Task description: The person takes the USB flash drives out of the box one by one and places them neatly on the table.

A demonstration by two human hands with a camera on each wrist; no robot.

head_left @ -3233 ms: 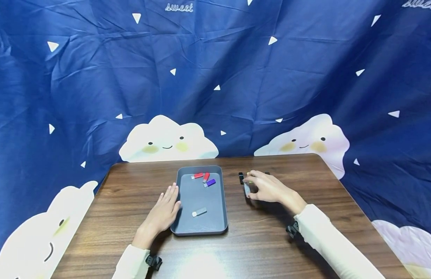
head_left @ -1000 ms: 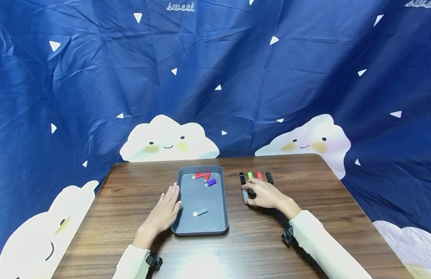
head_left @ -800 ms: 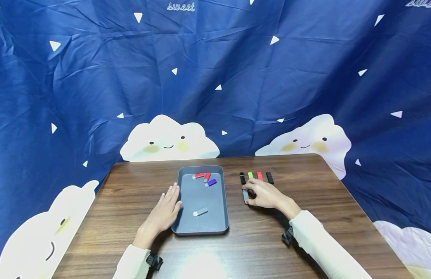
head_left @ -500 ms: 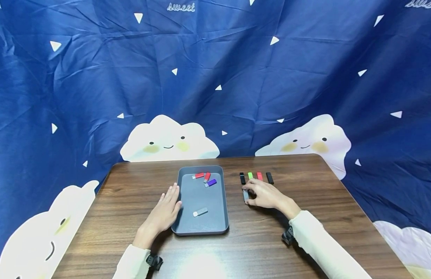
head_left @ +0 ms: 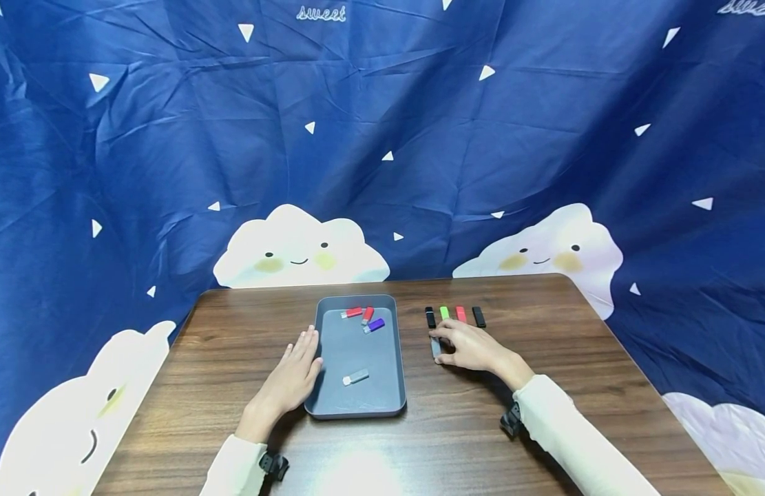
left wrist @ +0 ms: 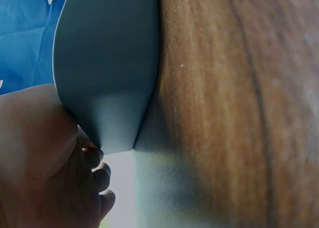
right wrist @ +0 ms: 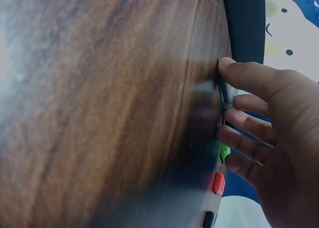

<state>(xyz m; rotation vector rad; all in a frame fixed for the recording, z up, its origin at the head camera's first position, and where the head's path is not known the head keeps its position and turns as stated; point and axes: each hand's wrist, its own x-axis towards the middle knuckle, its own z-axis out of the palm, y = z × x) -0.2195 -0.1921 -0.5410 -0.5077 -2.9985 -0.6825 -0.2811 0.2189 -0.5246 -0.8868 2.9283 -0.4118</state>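
Wooden table (head_left: 481, 441), bearing a grey tray (head_left: 357, 408) — left hand (head_left: 291, 377) lies flat with fingers straight and together against the tray's left wall. Right hand (head_left: 472, 346), right of the tray, pinches a grey USB stick (head_left: 435, 348) between thumb and fingertips, the stick lying on the table just in front of a row of four sticks — black (head_left: 429, 317), green (head_left: 444, 312), red (head_left: 460, 313), black (head_left: 478, 317). In the tray: a second grey stick (head_left: 355, 377) near the middle; two red sticks (head_left: 359, 313) and a purple one (head_left: 372, 325) at the far end.
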